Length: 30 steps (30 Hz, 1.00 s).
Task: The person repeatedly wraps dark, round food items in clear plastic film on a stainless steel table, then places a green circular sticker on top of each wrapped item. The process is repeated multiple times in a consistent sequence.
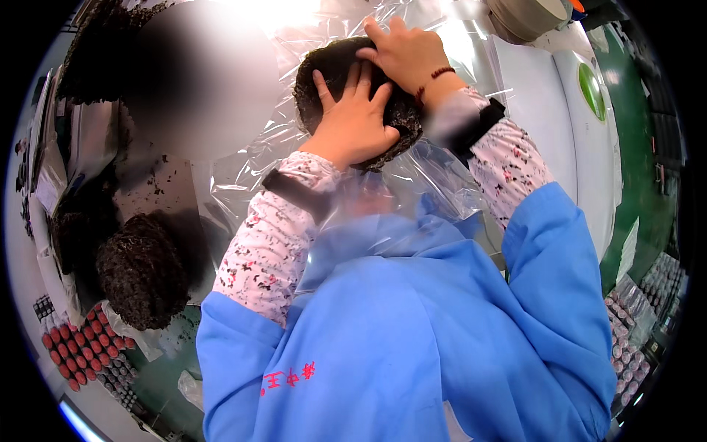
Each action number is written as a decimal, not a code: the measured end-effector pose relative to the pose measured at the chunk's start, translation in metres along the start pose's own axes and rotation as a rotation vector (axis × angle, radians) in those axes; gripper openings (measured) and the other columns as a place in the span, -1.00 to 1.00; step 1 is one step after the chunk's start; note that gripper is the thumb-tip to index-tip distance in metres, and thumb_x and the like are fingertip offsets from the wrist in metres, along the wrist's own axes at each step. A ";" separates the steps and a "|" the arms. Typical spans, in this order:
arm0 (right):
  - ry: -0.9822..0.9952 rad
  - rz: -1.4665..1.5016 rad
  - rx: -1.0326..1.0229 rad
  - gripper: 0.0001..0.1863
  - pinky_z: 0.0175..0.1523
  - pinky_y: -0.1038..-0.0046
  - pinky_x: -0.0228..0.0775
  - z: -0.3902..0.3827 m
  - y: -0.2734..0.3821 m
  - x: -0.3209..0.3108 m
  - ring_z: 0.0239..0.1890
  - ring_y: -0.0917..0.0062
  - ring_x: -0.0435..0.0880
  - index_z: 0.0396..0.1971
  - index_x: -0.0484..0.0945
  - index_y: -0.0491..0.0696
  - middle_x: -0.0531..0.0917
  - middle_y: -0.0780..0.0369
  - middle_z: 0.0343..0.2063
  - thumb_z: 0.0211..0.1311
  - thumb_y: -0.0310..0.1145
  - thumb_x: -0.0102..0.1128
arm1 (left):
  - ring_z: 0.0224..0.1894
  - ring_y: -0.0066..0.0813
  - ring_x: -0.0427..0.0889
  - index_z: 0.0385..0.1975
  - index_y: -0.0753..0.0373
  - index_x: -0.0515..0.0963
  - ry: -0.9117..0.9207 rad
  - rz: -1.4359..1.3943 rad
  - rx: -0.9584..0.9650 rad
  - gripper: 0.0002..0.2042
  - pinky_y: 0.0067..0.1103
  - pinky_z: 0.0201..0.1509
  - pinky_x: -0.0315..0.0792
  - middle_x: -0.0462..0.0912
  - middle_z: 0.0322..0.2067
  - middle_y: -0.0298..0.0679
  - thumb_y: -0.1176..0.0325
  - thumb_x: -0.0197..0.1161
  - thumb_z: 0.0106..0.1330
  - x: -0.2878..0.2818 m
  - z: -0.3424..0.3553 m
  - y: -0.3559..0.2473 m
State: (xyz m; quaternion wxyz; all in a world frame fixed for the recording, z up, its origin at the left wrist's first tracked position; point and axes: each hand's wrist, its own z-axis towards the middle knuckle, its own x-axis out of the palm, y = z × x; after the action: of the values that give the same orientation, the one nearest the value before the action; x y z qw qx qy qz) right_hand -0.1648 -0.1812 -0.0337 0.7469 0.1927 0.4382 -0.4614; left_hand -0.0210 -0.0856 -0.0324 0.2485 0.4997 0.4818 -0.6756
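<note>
A round dark cake of dried, crumbly material point(401, 118) lies on a sheet of clear plastic film point(243, 158) spread over the table. My left hand point(352, 121) presses flat on top of the cake, fingers spread. My right hand point(403, 50) rests on its far edge, fingers curled over the rim. Both forearms wear floral sleeve covers over a blue coat, and a dark bead bracelet circles my right wrist.
A second dark round cake point(140, 269) sits at the left near more dark clumps point(70, 228). Trays of small red-capped vials point(77, 353) lie at lower left, more vials point(633, 331) at lower right. A white machine point(589, 125) and a tape roll point(530, 15) stand at right.
</note>
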 end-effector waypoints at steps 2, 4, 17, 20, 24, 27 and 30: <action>0.120 0.016 0.005 -0.63 -0.53 0.28 0.47 0.000 -0.004 0.007 -0.53 0.31 0.70 -0.16 0.47 0.11 0.64 0.24 -0.52 0.33 0.10 0.06 | 0.53 0.02 -0.19 0.18 0.24 0.37 0.008 -0.211 -0.032 -0.45 0.32 0.35 -0.54 0.06 0.42 0.14 0.12 0.05 0.19 -0.008 0.004 0.007; 0.208 0.028 0.001 -0.66 -0.52 0.26 0.48 0.001 -0.003 0.006 -0.50 0.30 0.72 -0.17 0.46 0.11 0.67 0.21 -0.50 0.36 0.08 0.04 | 0.54 0.03 -0.23 0.35 -0.02 0.29 -0.040 -0.276 -0.046 -0.41 0.23 0.41 -0.53 -0.01 0.46 0.10 0.01 0.05 0.29 -0.012 0.002 0.011; 0.177 0.150 -0.259 -0.62 0.00 0.24 0.42 0.000 0.005 -0.072 -0.24 0.32 0.62 -0.15 0.52 0.04 0.64 0.22 -0.39 0.29 0.04 0.12 | 0.50 0.27 -0.46 0.42 -0.39 0.17 0.226 0.189 -0.040 -0.26 0.37 0.29 -0.58 -0.30 0.49 0.12 -0.50 -0.19 0.25 0.009 0.010 0.008; 0.701 0.260 -0.433 -0.52 0.28 0.24 0.22 -0.037 -0.006 -0.085 -0.12 0.29 0.56 -0.03 0.52 -0.04 0.60 0.22 -0.18 0.23 0.02 0.20 | 0.50 0.29 -0.45 0.43 -0.37 0.15 0.196 0.156 -0.038 -0.26 0.37 0.29 -0.58 -0.27 0.49 0.15 -0.48 -0.17 0.26 0.008 0.006 0.009; 0.377 0.387 -0.124 -0.33 0.44 0.09 -0.04 -0.075 -0.025 -0.151 0.31 0.21 0.35 0.16 0.45 -0.04 0.48 0.13 0.18 0.16 0.09 0.24 | 0.50 0.30 -0.46 0.45 -0.38 0.10 0.201 0.172 -0.070 -0.26 0.37 0.29 -0.57 -0.29 0.49 0.16 -0.45 -0.14 0.27 0.006 -0.002 0.008; 0.505 0.401 0.074 -0.32 0.45 0.04 -0.10 -0.178 -0.047 -0.142 0.44 0.18 0.15 0.22 0.38 -0.03 0.32 0.11 0.33 0.14 -0.01 0.27 | 0.50 0.30 -0.45 0.45 -0.38 0.10 0.201 0.179 -0.047 -0.26 0.37 0.29 -0.58 -0.30 0.49 0.16 -0.46 -0.14 0.26 0.009 0.005 -0.002; 0.510 0.345 0.046 -0.58 0.40 0.03 0.05 -0.196 -0.052 -0.134 0.36 0.18 0.28 0.03 0.53 -0.04 0.38 0.10 0.29 0.12 -0.34 0.21 | 0.50 0.32 -0.39 0.42 -0.37 0.16 0.121 0.163 -0.005 -0.27 0.38 0.29 -0.55 -0.24 0.48 0.18 -0.44 -0.08 0.25 0.018 0.007 0.000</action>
State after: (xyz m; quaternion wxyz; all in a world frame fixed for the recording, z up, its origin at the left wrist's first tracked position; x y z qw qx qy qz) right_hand -0.3278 -0.0022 -0.0224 0.6757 0.3905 0.5618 -0.2745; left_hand -0.0310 -0.0891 -0.0487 0.2745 0.5763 0.4556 -0.6205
